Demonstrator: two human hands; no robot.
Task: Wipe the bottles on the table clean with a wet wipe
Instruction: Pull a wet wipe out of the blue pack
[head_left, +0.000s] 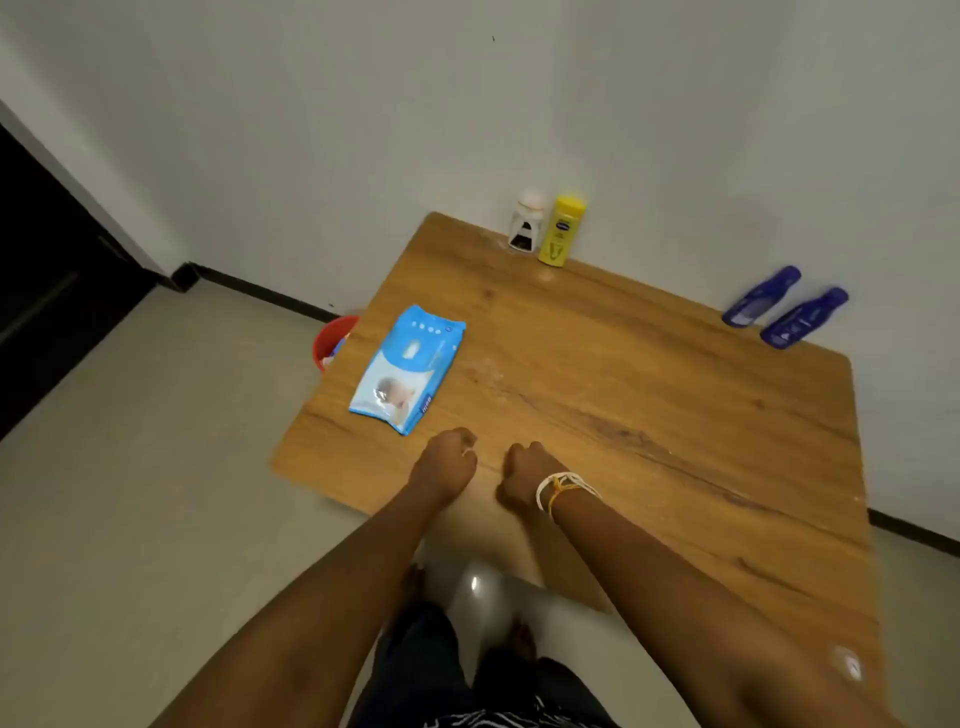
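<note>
Nothing has been picked up yet, so I'd say the job is at its very beginning: the person stands at the near edge of the table (649, 415) with both arms stretched out over it, the left hand (444, 467) and the right hand (527, 475) each curled into a loose fist, side by side but not touching, and neither one pinching or holding anything that I can make out. A band of white and yellow thread (563, 488) circles the right wrist. The blue pack of wet wipes (408, 366) lies flat just beyond the left hand, apparently unopened, though its flap is too blurred to be sure. To my mind the next move calls for the left hand to steady that pack while a wipe is drawn out, and only then a reach far across the table for a bottle. The bottles are all at the back, against the wall: a yellow lotion bottle (561, 231) stands upright beside a small white ceramic burner (527, 223), and well off to the right two dark blue bottles (784, 306) stand close together, leaning in this wide view. The tabletop is wood-grain laminate with a few pale smudges near its middle. The floor is pale tile, the wall plain white with a dark skirting, and a red bucket (332, 340) peeps out behind the table's left edge.
</note>
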